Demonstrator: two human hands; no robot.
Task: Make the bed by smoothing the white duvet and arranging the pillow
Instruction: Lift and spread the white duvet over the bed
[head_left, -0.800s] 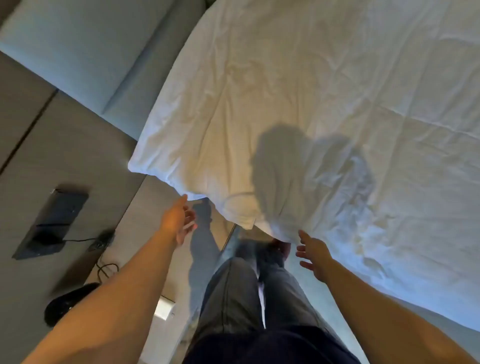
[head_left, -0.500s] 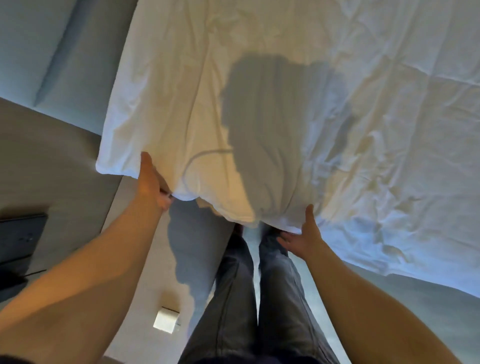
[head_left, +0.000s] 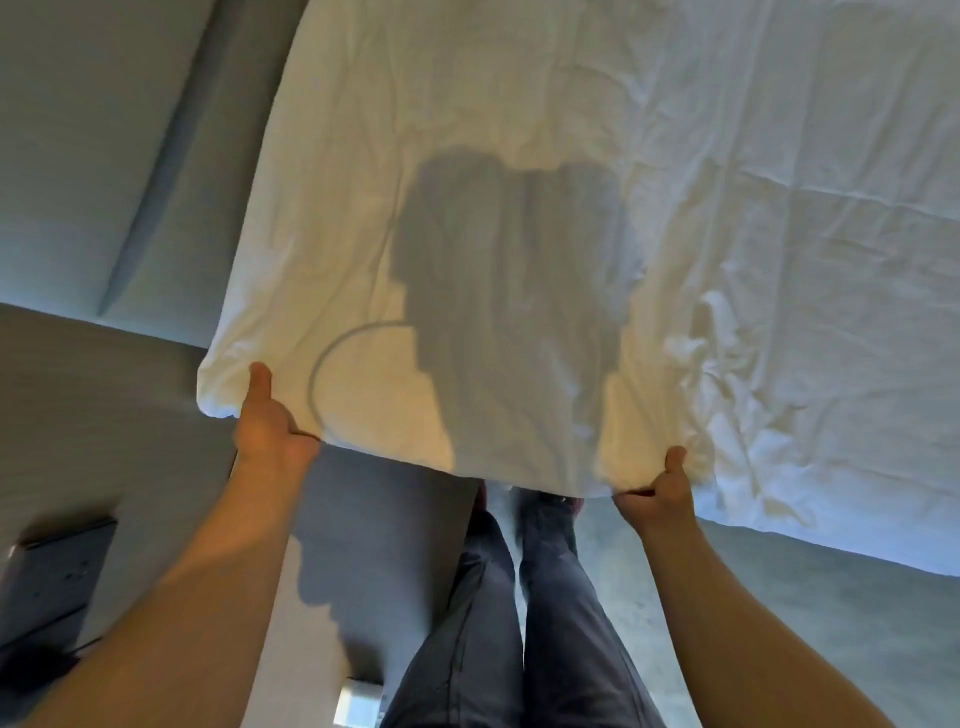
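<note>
Gripping the near edge of the white duvet (head_left: 571, 182), both hands work at its hem. Far left: dark device (head_left: 57, 566) on the wooden surface (head_left: 104, 415), grey headboard (head_left: 104, 130) beyond. Left hand (head_left: 267, 431) has its grip clamped on the duvet's near-left corner, thumb on top. A small white object (head_left: 358, 706) lies near the legs (head_left: 519, 623). Right hand (head_left: 657, 499) pinches the hem tight, thumb up. Wrinkled duvet spreads far and right; open grey floor (head_left: 805, 597) near right.

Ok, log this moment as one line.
left hand: gripping duvet corner | right hand: gripping duvet near edge | duvet: wrinkled | pillow: not seen
</note>
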